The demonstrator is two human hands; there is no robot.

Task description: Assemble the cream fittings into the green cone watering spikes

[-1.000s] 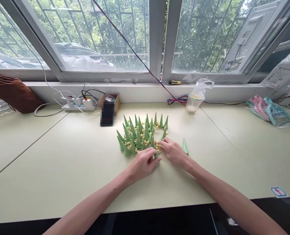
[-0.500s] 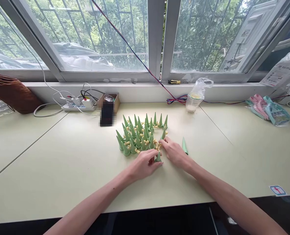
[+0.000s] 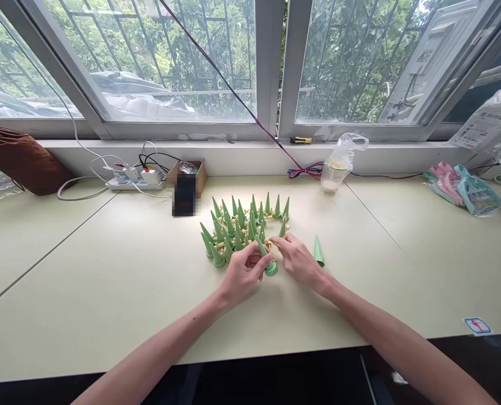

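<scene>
My left hand grips a green cone with a round base, its tip tilted toward the upper left and its base raised toward me. To the right of it, my right hand has its fingers pinched together beside small tan pieces; what lies between the fingertips is too small to make out. Many green cones stand upright in a cluster just beyond my hands, with tan pieces among them. One lone cone stands right of my right hand, slightly tilted.
On the pale table, a power strip, a small cardboard box and a blurred dark item sit at the back left. A bagged cup stands at the back right, and pink and teal packaged items lie farther right.
My left hand has lifted the cone and tipped it, its base now facing me and its tip leaning left. My right hand has shifted slightly left and up.
</scene>
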